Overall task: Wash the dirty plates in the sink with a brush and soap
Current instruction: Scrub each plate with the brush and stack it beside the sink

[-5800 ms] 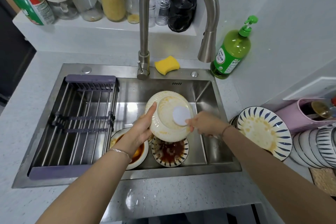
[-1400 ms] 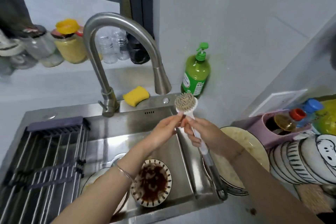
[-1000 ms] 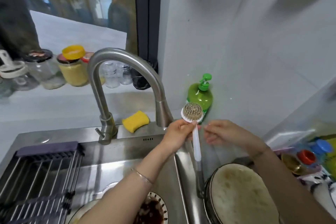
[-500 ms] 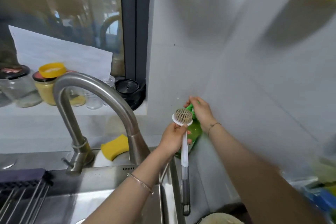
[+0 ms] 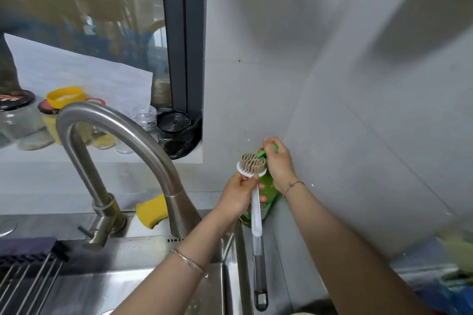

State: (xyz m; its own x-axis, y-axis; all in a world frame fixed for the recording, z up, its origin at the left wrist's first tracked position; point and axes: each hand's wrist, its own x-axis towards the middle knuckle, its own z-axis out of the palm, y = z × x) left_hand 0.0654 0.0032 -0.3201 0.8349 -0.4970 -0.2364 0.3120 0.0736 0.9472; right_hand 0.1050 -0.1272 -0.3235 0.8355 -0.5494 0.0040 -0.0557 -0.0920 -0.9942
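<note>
Left hand [image 5: 236, 198] grips brush [image 5: 252, 163], bristles just beside soap bottle [image 5: 271, 190] spout; right hand [image 5: 277, 161] curled over its pump, so a hard press may squirt soap past bristles.

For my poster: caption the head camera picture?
Left hand holds brush by soap bottle; right hand grips its pump.

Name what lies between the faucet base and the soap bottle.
Head view: a yellow sponge on the sink ledge, partly hidden by the faucet spout, then the left hand gripping the brush.
</note>
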